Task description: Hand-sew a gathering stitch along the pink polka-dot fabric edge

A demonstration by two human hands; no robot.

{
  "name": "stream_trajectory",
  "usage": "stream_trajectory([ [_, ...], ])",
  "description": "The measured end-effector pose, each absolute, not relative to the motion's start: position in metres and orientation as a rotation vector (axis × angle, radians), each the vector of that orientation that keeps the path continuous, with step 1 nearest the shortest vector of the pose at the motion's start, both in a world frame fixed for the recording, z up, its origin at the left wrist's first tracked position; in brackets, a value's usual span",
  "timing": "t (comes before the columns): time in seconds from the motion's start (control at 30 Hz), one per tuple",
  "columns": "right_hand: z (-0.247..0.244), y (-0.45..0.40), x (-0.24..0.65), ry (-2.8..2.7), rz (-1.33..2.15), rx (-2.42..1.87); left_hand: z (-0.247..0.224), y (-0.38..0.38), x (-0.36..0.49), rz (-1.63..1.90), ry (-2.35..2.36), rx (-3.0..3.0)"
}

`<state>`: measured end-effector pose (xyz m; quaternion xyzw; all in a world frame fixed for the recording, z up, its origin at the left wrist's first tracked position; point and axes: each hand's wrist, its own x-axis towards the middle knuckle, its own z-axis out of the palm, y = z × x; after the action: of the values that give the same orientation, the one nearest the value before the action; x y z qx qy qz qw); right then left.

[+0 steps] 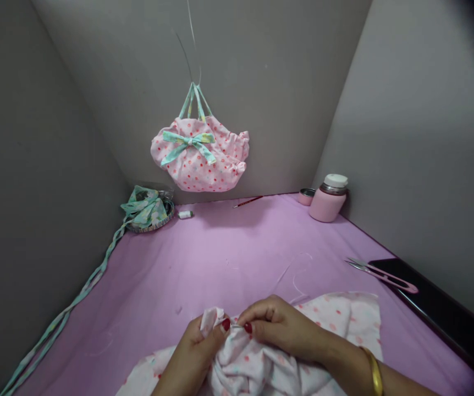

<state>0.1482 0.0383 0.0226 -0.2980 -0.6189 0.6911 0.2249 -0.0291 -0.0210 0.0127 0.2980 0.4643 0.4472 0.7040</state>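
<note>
White fabric with pink and red dots (pixel 247 368) lies bunched in front of me and spreads out to both sides. My left hand (pixel 198 349) is closed on a gathered fold of it, thumb on top. Close beside it, my right hand (pixel 282 327) pinches what looks like a thin sewing needle (pixel 236 325) at the fold; the fingertips hide most of it. A fine white thread (pixel 288 269) trails over the purple cloth beyond my right hand.
A dotted pink fabric piece with green bow (pixel 198 159) hangs ahead. Behind are a basket with green fabric (pixel 148 212), thread spool (pixel 185 214), thin red stick (pixel 248 202), cup (pixel 306 196) and pink jar (pixel 328 203). Thread snips (pixel 385 275) rest partly on a black object (pixel 435 313).
</note>
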Motion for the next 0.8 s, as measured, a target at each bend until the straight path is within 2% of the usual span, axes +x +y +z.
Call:
stream_trajectory([
  [0.47,0.019,0.038,0.145,-1.667,1.856,-0.868,0.013,-0.019,-0.027,1.127,1.148,0.63],
  [0.8,0.018,0.037,0.143,-1.73,1.758,-0.937,0.002,-0.019,-0.028,1.164,1.459,0.91],
])
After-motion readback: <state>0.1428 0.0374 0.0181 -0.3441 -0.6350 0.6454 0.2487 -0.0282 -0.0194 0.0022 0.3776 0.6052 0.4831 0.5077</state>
